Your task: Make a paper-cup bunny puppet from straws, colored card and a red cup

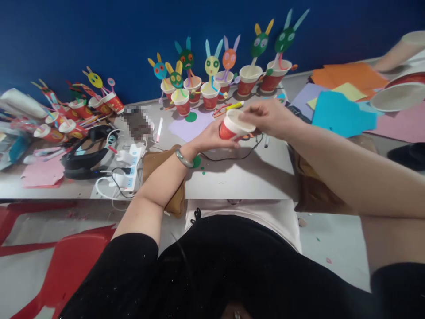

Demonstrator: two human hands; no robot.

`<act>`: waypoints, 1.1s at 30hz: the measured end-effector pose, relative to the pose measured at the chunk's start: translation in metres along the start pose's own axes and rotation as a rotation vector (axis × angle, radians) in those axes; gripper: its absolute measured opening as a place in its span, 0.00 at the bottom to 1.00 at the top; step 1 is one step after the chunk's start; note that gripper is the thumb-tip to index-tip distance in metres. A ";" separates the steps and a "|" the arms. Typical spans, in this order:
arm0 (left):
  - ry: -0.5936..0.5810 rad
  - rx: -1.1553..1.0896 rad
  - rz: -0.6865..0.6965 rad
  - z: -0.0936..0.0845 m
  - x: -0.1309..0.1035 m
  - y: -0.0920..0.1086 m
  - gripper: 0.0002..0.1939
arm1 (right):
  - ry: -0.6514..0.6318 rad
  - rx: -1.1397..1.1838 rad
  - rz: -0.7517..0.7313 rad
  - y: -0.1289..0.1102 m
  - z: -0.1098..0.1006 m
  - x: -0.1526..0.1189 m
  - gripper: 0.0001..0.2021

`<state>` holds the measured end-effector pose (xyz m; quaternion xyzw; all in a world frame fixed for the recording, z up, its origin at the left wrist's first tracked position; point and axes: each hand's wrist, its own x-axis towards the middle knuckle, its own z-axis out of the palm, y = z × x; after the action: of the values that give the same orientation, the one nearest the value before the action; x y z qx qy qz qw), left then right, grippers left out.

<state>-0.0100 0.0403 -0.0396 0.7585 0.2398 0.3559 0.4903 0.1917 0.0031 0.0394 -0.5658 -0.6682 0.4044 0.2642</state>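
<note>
A red paper cup with a white rim lies tilted in my left hand, its mouth turned up and to the right. The fingers of that hand wrap around the cup's side. My right hand is closed at the mouth, fingertips at the inner side and rim; whether anything small is between them is hidden. Behind the cup, a yellow marker lies on the table. A green paper circle rests on a purple sheet to the left, and a white marker lies beyond it.
Several cups with rabbit-faced spoon figures stand along the blue wall; more lean at left. A power strip with cables and a black headset lie left. Coloured paper covers the right, where another person's arm reaches in.
</note>
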 end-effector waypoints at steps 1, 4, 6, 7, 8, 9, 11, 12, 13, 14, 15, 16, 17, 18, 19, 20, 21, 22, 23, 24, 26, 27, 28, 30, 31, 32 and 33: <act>0.053 -0.065 -0.042 -0.006 0.000 0.003 0.55 | 0.074 0.064 0.000 -0.001 0.002 0.004 0.09; 0.300 -0.263 -0.116 -0.025 0.001 0.019 0.41 | 0.234 0.146 -0.019 0.001 0.006 0.011 0.09; 0.465 -0.370 -0.173 -0.034 0.000 0.033 0.32 | 0.183 0.064 -0.049 0.008 0.012 0.013 0.07; 0.518 -0.452 -0.187 -0.037 0.000 0.040 0.28 | 0.127 -0.019 -0.074 0.013 0.015 0.013 0.08; 0.550 -0.524 -0.211 -0.038 0.000 0.047 0.25 | 0.064 -0.122 -0.108 0.017 0.020 0.014 0.11; 0.581 -0.578 -0.246 -0.038 -0.001 0.052 0.25 | -0.003 -0.236 -0.149 0.021 0.025 0.014 0.13; 0.646 -0.656 -0.290 -0.035 -0.001 0.060 0.33 | -0.130 -0.460 -0.228 0.026 0.037 0.014 0.15; 0.672 -0.680 -0.301 -0.034 -0.001 0.062 0.34 | -0.182 -0.556 -0.261 0.027 0.044 0.013 0.14; 0.688 -0.701 -0.305 -0.032 -0.002 0.063 0.34 | -0.227 -0.637 -0.290 0.026 0.051 0.011 0.13; 0.692 -0.717 -0.306 -0.031 -0.002 0.063 0.34 | -0.255 -0.697 -0.320 0.025 0.057 0.008 0.12; 0.681 -0.729 -0.304 -0.031 -0.002 0.061 0.34 | -0.290 -0.743 -0.355 0.022 0.062 0.004 0.11; 0.658 -0.737 -0.301 -0.032 -0.002 0.059 0.35 | -0.309 -0.775 -0.387 0.020 0.067 -0.002 0.11; 0.624 -0.736 -0.297 -0.033 -0.002 0.057 0.35 | -0.330 -0.803 -0.420 0.017 0.070 -0.008 0.12; 0.591 -0.724 -0.289 -0.034 -0.002 0.054 0.35 | -0.350 -0.834 -0.458 0.016 0.071 -0.015 0.12; 0.552 -0.700 -0.286 -0.036 -0.001 0.050 0.35 | -0.358 -0.861 -0.490 0.016 0.070 -0.022 0.13; 0.517 -0.658 -0.273 -0.037 -0.001 0.046 0.36 | -0.359 -0.879 -0.510 0.017 0.068 -0.028 0.13; 0.508 -0.605 -0.255 -0.039 -0.001 0.043 0.37 | -0.361 -0.888 -0.526 0.021 0.064 -0.034 0.14; 0.489 -0.556 -0.254 -0.040 -0.001 0.039 0.39 | -0.353 -0.892 -0.527 0.025 0.058 -0.038 0.14; 0.469 -0.522 -0.254 -0.041 -0.001 0.036 0.40 | -0.337 -0.895 -0.513 0.031 0.051 -0.042 0.14; 0.458 -0.502 -0.248 -0.041 0.000 0.034 0.40 | -0.315 -0.900 -0.485 0.038 0.043 -0.045 0.14; 0.460 -0.499 -0.232 -0.040 0.000 0.033 0.38 | -0.261 -0.925 -0.400 0.052 0.025 -0.050 0.13; 0.458 -0.512 -0.222 -0.039 0.000 0.033 0.37 | -0.235 -0.937 -0.351 0.057 0.015 -0.052 0.13; 0.450 -0.534 -0.211 -0.037 0.000 0.035 0.36 | -0.215 -0.955 -0.298 0.061 0.005 -0.054 0.13; 0.418 -0.587 -0.185 -0.035 -0.001 0.038 0.35 | -0.167 -0.992 -0.176 0.066 -0.015 -0.060 0.14; 0.416 -0.607 -0.169 -0.033 -0.001 0.040 0.34 | -0.132 -1.006 -0.111 0.068 -0.026 -0.063 0.14; 0.406 -0.619 -0.164 -0.032 -0.001 0.041 0.33 | -0.088 -1.019 -0.044 0.068 -0.036 -0.066 0.15; 0.407 -0.626 -0.166 -0.031 -0.001 0.041 0.32 | -0.029 -1.032 0.035 0.069 -0.048 -0.069 0.15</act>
<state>-0.0346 0.0405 0.0062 0.4638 0.2729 0.5144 0.6677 0.2832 -0.0500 0.0138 -0.6279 -0.7748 0.0343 -0.0654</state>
